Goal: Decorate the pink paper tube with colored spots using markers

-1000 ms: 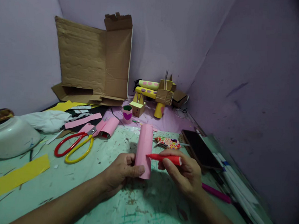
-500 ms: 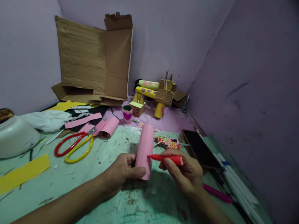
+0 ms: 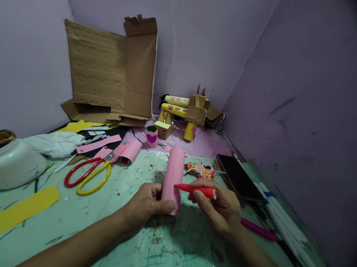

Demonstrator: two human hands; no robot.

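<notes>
We had just edged the red marker (image 3: 190, 187), pinched in our right hand (image 3: 222, 207), slightly inward across the pink tube (image 3: 174, 171), clasped between our left hand's (image 3: 143, 207) thumb and fingers, so marking just beyond that thumb seemed under way.

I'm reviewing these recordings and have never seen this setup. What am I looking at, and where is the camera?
There's no machine here: a person works with two bare hands. One camera, worn on the head, looks forward and down, so every picture shares that view. The left hand holds a pink tube; the right hand holds a red marker, its tip at the tube. On the green surface lie scissors and a yellow strip. Opened cardboard stands behind.
</notes>
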